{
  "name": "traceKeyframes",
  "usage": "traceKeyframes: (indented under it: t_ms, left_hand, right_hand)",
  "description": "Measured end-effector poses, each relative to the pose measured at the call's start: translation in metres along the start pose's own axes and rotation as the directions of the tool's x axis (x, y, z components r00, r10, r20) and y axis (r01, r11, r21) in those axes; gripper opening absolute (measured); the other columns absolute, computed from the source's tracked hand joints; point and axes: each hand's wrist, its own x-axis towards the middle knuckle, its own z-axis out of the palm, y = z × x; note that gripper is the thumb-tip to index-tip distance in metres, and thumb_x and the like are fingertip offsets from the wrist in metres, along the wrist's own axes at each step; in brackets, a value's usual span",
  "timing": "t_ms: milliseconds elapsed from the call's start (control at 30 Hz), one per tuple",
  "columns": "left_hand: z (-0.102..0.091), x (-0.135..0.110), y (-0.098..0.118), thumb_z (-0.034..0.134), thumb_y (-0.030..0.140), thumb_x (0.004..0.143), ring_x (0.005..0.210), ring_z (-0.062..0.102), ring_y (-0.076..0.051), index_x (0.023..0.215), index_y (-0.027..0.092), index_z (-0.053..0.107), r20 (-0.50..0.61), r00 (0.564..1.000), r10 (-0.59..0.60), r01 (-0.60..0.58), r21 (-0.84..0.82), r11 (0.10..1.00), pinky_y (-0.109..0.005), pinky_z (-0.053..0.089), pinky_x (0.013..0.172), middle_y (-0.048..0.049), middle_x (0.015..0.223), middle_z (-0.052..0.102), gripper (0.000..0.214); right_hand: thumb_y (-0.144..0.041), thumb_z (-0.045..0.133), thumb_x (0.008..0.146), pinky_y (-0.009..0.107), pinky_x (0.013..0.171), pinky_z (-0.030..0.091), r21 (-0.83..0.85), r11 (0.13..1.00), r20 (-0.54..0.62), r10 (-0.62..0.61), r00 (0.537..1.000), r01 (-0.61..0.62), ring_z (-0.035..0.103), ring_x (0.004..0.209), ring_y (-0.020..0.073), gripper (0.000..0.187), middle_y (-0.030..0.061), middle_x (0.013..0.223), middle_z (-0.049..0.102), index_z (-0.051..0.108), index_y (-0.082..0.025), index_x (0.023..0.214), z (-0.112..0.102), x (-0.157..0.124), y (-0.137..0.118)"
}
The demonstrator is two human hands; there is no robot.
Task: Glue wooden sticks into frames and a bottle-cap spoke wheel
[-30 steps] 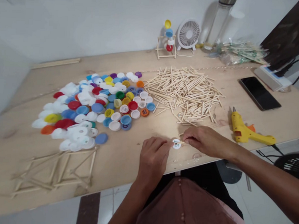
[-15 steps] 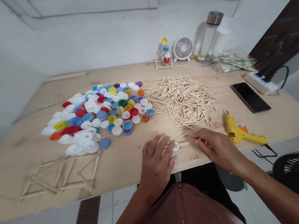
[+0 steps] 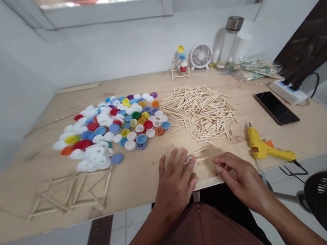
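My left hand [image 3: 176, 181] lies flat near the table's front edge with its fingers spread, holding nothing. Its fingertips partly cover a small white bottle cap [image 3: 191, 160] with a thin wooden stick [image 3: 200, 159] through it. My right hand [image 3: 239, 176] rests just to the right, fingers loosely stretched toward the stick, with nothing in them. A heap of short wooden sticks [image 3: 200, 110] lies beyond both hands. A spread of coloured bottle caps [image 3: 115, 128] covers the table's left middle.
A yellow glue gun [image 3: 262, 147] lies right of my right hand, its cord over the edge. A black phone [image 3: 276, 108], a power strip [image 3: 289, 92], a small fan [image 3: 201, 56], a bottle [image 3: 230, 37] and a stick frame [image 3: 71, 192] are also on the wooden table [image 3: 137, 176].
My hands let go of the cap and stick, which now lie on the table. The left hand opened flat; the right hand drew back toward the edge. The view tilted up.
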Motion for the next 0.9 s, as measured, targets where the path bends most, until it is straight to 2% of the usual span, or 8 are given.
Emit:
traceKeyframes:
  t_ms: [133, 367, 567, 700, 900]
  left_hand:
    - [0.000, 0.000, -0.001, 0.051, 0.030, 0.088, 0.135, 0.032, -0.034, 0.126, 0.023, 0.056, 0.011, 1.000, 0.003, -0.003, -0.002, 1.000, -0.056, 0.019, 0.110, -0.0086, 0.139, 0.050, 0.038]
    - [0.002, -0.002, -0.002, 0.051, 0.031, 0.088, 0.135, 0.034, -0.031, 0.129, 0.022, 0.053, 0.000, 1.000, 0.011, -0.011, -0.003, 1.000, -0.053, 0.020, 0.111, -0.0079, 0.137, 0.054, 0.041]
    - [-0.001, -0.001, -0.001, 0.048, 0.026, 0.089, 0.133, 0.037, -0.030, 0.124, 0.019, 0.056, 0.007, 1.000, 0.026, -0.026, -0.039, 0.999, -0.053, 0.023, 0.109, -0.0084, 0.134, 0.055, 0.036]
    - [0.000, 0.001, -0.003, 0.046, 0.021, 0.091, 0.128, 0.044, -0.027, 0.118, 0.018, 0.058, -0.034, 0.999, 0.011, -0.015, -0.125, 0.992, -0.049, 0.025, 0.108, -0.0075, 0.126, 0.062, 0.030]
    - [0.004, 0.004, -0.005, 0.049, 0.018, 0.090, 0.116, 0.054, -0.023, 0.109, 0.020, 0.062, -0.087, 0.996, -0.018, 0.000, -0.205, 0.979, -0.045, 0.030, 0.106, -0.0041, 0.111, 0.069, 0.023]
  right_hand:
    - [-0.028, 0.047, 0.092, 0.028, 0.074, 0.051, 0.039, 0.999, 0.010, -0.003, 1.000, 0.002, 0.062, 0.085, 0.0155, 0.020, 0.0043, 0.097, 0.066, 0.062, -0.022, 0.103, 0.006, -0.003, 0.001]
    - [-0.026, 0.048, 0.090, 0.029, 0.076, 0.051, 0.019, 1.000, -0.044, 0.011, 0.999, -0.011, 0.063, 0.086, 0.0160, 0.017, 0.0038, 0.095, 0.067, 0.062, -0.021, 0.099, 0.011, -0.006, 0.007]
    - [-0.023, 0.048, 0.090, 0.034, 0.078, 0.051, -0.106, 0.993, -0.051, -0.064, 0.997, 0.059, 0.063, 0.089, 0.0191, 0.017, 0.0061, 0.096, 0.067, 0.063, -0.020, 0.097, 0.022, 0.002, 0.014]
    - [-0.021, 0.048, 0.090, 0.035, 0.077, 0.052, -0.190, 0.974, -0.088, -0.144, 0.986, 0.125, 0.064, 0.089, 0.0197, 0.017, 0.0073, 0.094, 0.068, 0.064, -0.020, 0.094, 0.028, 0.008, 0.017]
    - [-0.021, 0.051, 0.089, 0.032, 0.075, 0.051, -0.219, 0.968, -0.128, -0.152, 0.980, 0.121, 0.063, 0.084, 0.0181, 0.014, 0.0056, 0.090, 0.068, 0.064, -0.020, 0.090, 0.033, 0.013, 0.016]
